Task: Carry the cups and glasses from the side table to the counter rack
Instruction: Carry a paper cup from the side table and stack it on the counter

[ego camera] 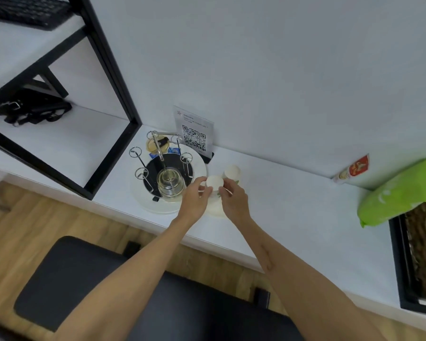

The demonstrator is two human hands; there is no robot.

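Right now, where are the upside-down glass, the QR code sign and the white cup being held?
upside-down glass (170, 184): head view, its upturned base.
QR code sign (194, 134): head view, the printed code.
white cup (214, 181): head view, its upturned bottom.

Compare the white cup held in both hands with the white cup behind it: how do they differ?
The held cup is pinched between the left hand and right hand; the rear cup stands untouched on the counter. The held cup is nearer the wire rack. Both are small, white and upside down.
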